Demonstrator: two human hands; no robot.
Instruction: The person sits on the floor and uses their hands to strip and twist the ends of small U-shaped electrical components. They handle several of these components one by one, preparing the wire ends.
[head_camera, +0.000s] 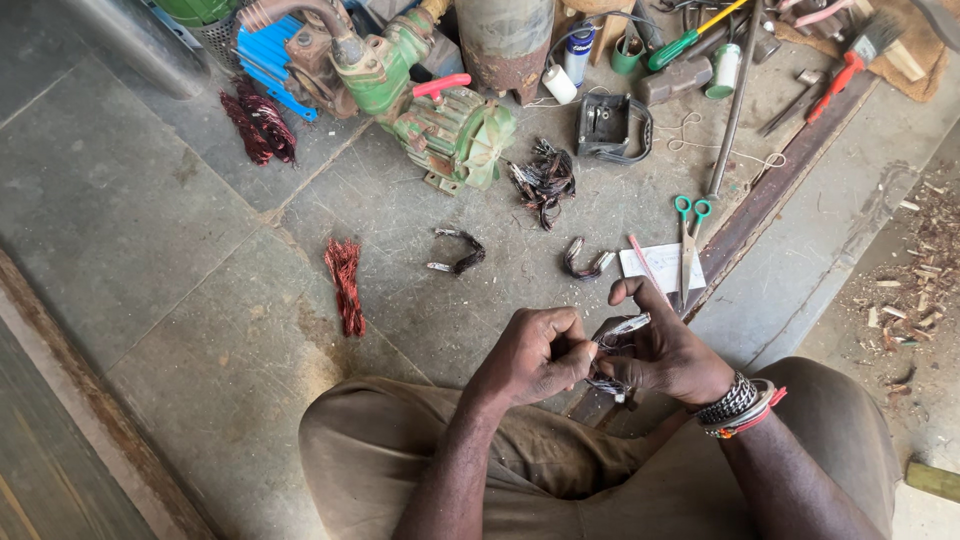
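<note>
Pinched: wire bundle (612, 385) between left hand (535, 355) and right hand (665, 350), both closed on it | far: white paper slip (662, 266), green scissors (690, 240) | far left: green pump (440, 110)

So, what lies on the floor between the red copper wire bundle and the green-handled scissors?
In the head view, two small bent wire pieces, then a white paper under the scissors.

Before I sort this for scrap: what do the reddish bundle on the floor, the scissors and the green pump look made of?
The reddish bundle looks like enamelled copper wire: thin, glossy strands.
The scissors seem to have steel blades, grey and shiny, with green plastic-looking handles.
The green pump appears to be painted cast metal, chipped, with rusty patches.
</note>
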